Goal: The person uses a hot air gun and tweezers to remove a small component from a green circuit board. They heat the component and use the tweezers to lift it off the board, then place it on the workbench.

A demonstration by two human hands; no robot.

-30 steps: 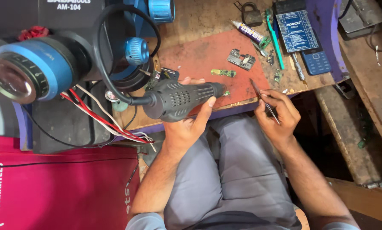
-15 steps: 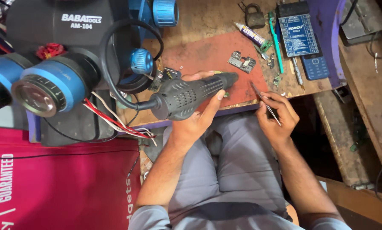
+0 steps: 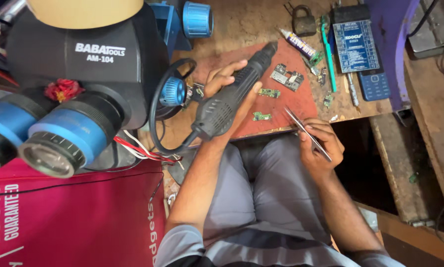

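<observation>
Hot-air gun (image 3: pixel 232 96) (dark grey) beside blue-labelled box (image 3: pixel 355 45)

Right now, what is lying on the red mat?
On the red mat: three small circuit boards. The hot-air handpiece and left hand cover its left part.

White label on the black microscope head (image 3: pixel 100 52); blue rectangular labelled box (image 3: pixel 356 45) top right.
</observation>
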